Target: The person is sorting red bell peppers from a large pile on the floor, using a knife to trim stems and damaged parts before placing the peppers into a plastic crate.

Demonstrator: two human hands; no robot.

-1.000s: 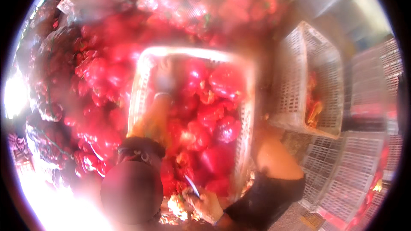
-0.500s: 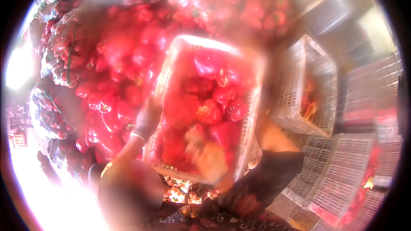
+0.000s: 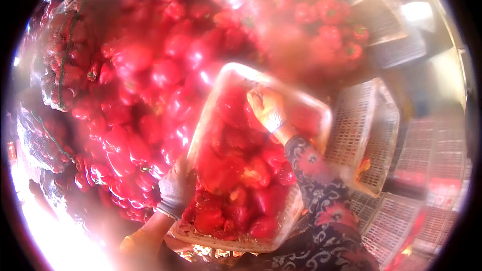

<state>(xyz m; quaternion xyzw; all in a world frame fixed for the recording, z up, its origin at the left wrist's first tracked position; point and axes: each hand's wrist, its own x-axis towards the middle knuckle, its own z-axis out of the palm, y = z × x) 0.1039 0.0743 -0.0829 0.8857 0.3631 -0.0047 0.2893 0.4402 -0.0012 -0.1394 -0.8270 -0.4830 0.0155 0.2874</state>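
A white plastic crate [image 3: 201,133] full of red bell peppers [image 3: 261,198] stands in front of me, tilted askew in the view. My left hand [image 3: 176,186], in a pale glove, is closed at the left rim of the crate; its fingertips are blurred. Over the far part of the crate is my right hand [image 3: 267,108], gloved too, with a dark floral sleeve behind it. Its fingers are curled in, and whatever they may hold is hidden. Just beyond the left wall lies a big heap of red peppers [image 3: 135,135].
Net sacks of peppers [image 3: 65,65] line the left side. At the far side lies a blurred, filmy mass of peppers [image 3: 321,25]. A second white crate [image 3: 351,120] stands to the right, with more crates [image 3: 427,150] beyond it. Bright glare covers the lower left.
My right hand has moved from the near end of the crate to its far part. The crate and my left hand now appear lower in the view, with the crate turned somewhat.
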